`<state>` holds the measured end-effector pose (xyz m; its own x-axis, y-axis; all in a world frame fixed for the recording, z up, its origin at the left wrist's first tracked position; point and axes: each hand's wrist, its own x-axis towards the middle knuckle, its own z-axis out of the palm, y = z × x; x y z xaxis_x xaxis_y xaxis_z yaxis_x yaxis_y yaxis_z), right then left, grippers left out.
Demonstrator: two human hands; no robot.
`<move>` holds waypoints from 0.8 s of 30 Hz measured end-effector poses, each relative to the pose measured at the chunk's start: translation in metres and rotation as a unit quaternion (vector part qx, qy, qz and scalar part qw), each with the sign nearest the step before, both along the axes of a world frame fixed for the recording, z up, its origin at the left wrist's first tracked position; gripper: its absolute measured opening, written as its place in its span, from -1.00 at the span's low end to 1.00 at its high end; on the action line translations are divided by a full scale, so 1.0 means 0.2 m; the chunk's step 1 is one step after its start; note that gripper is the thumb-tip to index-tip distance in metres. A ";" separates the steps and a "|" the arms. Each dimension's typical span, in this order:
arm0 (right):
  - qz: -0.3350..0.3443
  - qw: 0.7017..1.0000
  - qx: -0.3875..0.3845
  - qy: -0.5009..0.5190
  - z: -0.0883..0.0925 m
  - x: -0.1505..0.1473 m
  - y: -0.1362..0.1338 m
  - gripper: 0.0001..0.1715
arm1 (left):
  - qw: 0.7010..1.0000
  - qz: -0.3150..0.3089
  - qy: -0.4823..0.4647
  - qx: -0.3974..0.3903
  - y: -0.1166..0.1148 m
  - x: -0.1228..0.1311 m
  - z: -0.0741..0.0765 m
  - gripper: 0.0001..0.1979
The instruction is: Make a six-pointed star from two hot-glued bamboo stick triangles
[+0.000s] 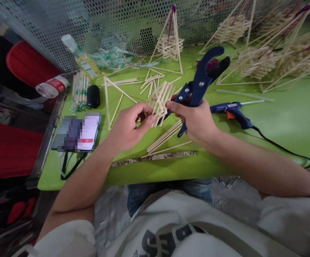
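Observation:
Above the green table, my left hand [129,125] pinches a small lattice of stacked wooden sticks [161,98] by its lower left edge. My right hand [197,117] is wrapped around dark blue plier-like cutters [201,80]; its thumb and fingertips also meet the right side of the lattice. The handles of the cutters point up and to the right, and their lower end reaches behind and under the lattice, partly hidden. Beneath my hands lie several loose sticks [165,136]. A triangle of sticks [114,100] lies to the left of the lattice.
A blue glue gun [232,109] with a cord lies on the right. Finished-looking stick hangings [259,60] crowd the back right; another [170,46] stands at the back. A phone [86,134], bottles [86,64], black case [93,96] and wrapped sticks [79,91] lie left.

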<state>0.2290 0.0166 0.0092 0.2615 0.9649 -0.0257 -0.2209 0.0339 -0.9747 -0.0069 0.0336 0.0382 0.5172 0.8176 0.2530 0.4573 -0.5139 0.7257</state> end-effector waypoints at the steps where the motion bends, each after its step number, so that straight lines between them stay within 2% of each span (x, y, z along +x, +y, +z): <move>1: 0.000 1.000 -0.003 0.000 0.00 0.00 0.01 -0.67 | 0.999 0.019 0.032 0.011 -0.01 -0.02 0.04 -0.78; 3: -0.002 1.000 -0.005 0.001 0.00 0.01 0.03 -0.70 | 0.992 0.048 0.117 0.012 -0.03 -0.07 0.12 -0.81; 5: -0.008 1.000 -0.002 -0.001 -0.01 0.03 0.05 -0.73 | 0.971 0.060 0.232 0.010 -0.04 -0.12 0.17 -0.79; 8: -0.021 1.000 0.005 -0.007 -0.02 0.05 0.08 -0.76 | 0.930 0.051 0.362 0.030 -0.06 -0.20 0.20 -0.78; 13: -0.031 0.999 0.009 -0.031 -0.05 0.09 0.11 -0.69 | 0.910 -0.002 0.415 -0.002 -0.09 -0.24 0.21 -0.77; 18: -0.032 0.999 0.002 -0.034 -0.05 0.09 0.11 -0.71 | 0.866 0.056 0.495 0.043 -0.03 -0.20 0.18 -0.72; 24: -0.040 0.999 0.017 -0.014 -0.05 0.08 0.11 -0.72 | 0.848 0.082 0.517 0.078 0.08 -0.16 0.07 -0.73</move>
